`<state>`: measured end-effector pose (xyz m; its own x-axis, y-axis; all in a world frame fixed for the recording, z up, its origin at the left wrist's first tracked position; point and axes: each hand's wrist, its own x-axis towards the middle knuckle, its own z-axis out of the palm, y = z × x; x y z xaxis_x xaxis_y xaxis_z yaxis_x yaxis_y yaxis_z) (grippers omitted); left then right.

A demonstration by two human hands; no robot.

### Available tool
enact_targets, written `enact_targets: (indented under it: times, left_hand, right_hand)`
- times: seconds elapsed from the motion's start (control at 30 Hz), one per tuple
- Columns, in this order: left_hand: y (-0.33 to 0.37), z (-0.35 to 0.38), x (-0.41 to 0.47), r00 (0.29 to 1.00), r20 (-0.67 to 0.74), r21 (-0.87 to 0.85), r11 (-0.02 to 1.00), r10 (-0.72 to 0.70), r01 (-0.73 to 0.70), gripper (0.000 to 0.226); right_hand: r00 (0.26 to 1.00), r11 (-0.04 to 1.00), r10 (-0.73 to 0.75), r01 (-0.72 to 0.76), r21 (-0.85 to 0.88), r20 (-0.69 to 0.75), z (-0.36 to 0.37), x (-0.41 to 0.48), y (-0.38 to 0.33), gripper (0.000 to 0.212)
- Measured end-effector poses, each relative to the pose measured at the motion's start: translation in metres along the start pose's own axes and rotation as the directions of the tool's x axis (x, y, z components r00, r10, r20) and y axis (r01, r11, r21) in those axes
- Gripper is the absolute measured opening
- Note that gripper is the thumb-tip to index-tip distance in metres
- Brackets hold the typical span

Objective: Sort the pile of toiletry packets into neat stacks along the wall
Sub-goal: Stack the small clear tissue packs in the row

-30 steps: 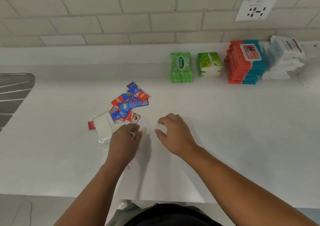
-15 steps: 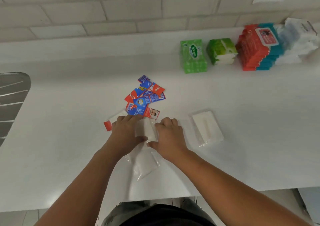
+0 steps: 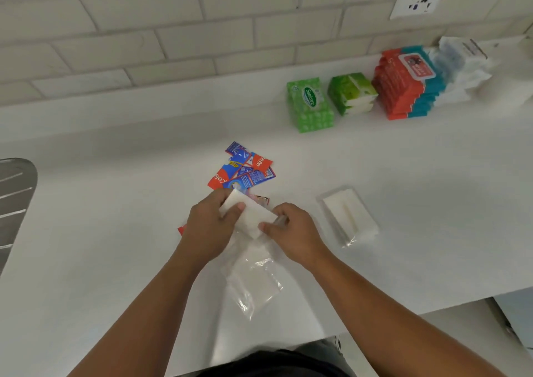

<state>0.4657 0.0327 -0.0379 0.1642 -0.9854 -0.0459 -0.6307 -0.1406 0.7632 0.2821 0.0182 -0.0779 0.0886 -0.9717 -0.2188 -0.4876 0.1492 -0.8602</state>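
Since a second ago, my right hand has let go of the wrapped pad, which now lies just to its right, and has joined the left hand on a white packet. That packet sits between the two hands, tilted, its far end under the left fingers and its near end against the right thumb. Both hands are curled narrowly round it: the left pinches it from the left, the right from the right. I cannot tell whether it is lifted off the bench or resting on it.

Just beyond the hands lie the sachets, a loose red and blue heap, with one red corner peeking out left of the left hand. A clear bag lies below the packet, between my forearms, near the front edge of the bench.

Along the wall, well apart from the hands, stand the green pack, the green stack, the red stack and the white stack, side by side. Bare bench runs left of the green pack along the wall. A drainer is at the far left.
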Motion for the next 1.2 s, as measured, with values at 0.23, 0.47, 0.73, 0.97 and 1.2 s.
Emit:
enact_targets:
  times: [0.23,0.47,0.73,0.97,1.2]
  left_hand:
    - [0.034,0.016,-0.01,0.972,0.106,-0.702,0.677,-0.208,0.221,0.031]
    - [0.051,0.052,-0.022,0.971,0.171,-0.413,0.883,-0.165,0.222,0.029]
    - [0.091,0.107,-0.032,0.964,0.116,-0.45,0.852,-0.241,0.267,0.009]
    - [0.103,0.145,-0.034,0.942,0.118,-0.353,0.873,-0.315,0.336,0.032]
    - [0.11,0.165,-0.032,0.926,0.09,-0.388,0.844,-0.366,0.371,0.016]
  right_hand:
    - [0.983,0.783,0.029,-0.135,0.608,0.182,-0.031,-0.006,-0.015,0.002]
    - [0.994,0.709,0.088,-0.106,0.697,0.061,-0.089,-0.01,-0.005,0.007]
    - [0.984,0.828,0.076,-0.152,0.539,0.162,-0.135,-0.009,0.032,0.01]
    - [0.992,0.871,0.104,-0.128,0.474,0.076,-0.161,0.004,0.056,0.012]
    - [0.996,0.981,0.078,-0.084,0.175,0.041,-0.183,0.019,0.075,0.017]
